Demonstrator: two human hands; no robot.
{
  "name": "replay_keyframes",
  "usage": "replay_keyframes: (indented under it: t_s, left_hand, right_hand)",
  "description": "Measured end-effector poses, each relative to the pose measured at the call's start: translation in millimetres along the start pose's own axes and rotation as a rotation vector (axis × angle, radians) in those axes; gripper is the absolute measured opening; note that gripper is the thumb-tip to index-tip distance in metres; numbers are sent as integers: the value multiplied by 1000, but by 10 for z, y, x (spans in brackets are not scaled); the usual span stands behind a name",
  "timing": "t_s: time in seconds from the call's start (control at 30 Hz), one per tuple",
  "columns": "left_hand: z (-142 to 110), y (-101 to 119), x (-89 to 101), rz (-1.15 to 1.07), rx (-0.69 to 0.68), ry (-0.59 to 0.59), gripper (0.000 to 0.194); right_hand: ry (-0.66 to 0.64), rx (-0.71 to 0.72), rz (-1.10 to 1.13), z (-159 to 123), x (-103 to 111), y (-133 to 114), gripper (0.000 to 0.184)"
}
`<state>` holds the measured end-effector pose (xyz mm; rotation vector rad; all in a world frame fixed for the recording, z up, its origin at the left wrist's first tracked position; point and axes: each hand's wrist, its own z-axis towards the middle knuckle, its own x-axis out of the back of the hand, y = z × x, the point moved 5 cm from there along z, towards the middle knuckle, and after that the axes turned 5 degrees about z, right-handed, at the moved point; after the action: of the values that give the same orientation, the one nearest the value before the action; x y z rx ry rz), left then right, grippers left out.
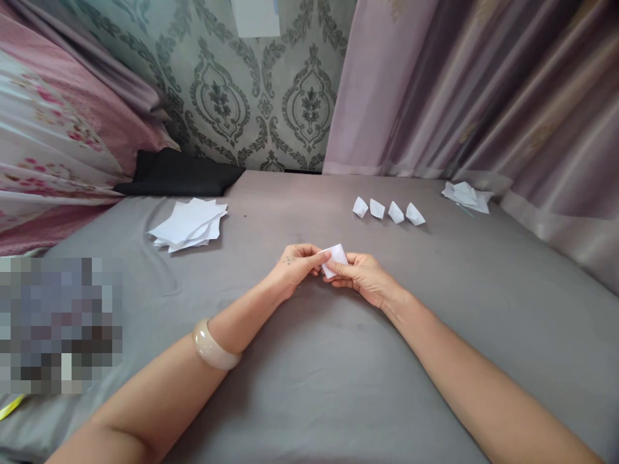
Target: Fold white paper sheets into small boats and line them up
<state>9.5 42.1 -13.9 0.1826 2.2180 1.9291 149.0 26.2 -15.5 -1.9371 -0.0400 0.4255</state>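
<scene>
A small folded white paper (337, 255) is held in front of me, above the grey sheet (309, 374). My left hand (300, 263) pinches its left corner, thumb on top. From the other side my right hand (362, 273) grips the lower right part, its thumb lying across the face and the fingers behind. Some of the fingers are hidden by the paper. Beyond my right hand stand several folded white paper pieces (396, 212) in a row. To the far left lies a loose stack of white paper sheets (189, 225).
At the far right sits another small pile of white paper (467, 196), close to the purple curtain (435, 90). A black cloth (178, 173) lies at the back left near a floral curtain (53, 122). The patterned wall (264, 84) closes off the back. A blurred patch covers the left edge.
</scene>
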Motion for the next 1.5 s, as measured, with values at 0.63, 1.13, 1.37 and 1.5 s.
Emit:
replay_keyframes:
  t_s: [0.63, 1.13, 1.37, 1.5]
  left_hand:
    - [-31, -9, -78, -215, 60, 8, 30]
    - [-43, -4, -62, 2, 21, -50, 29]
    - [-68, 11, -91, -25, 17, 0, 28]
    - [-85, 53, -112, 37, -7, 7, 27]
  right_hand:
    - [54, 98, 117, -30, -57, 3, 35]
    - [194, 281, 5, -27, 31, -105, 27]
    - [233, 252, 246, -8, 26, -57, 28]
    - [255, 303, 286, -3, 66, -127, 30]
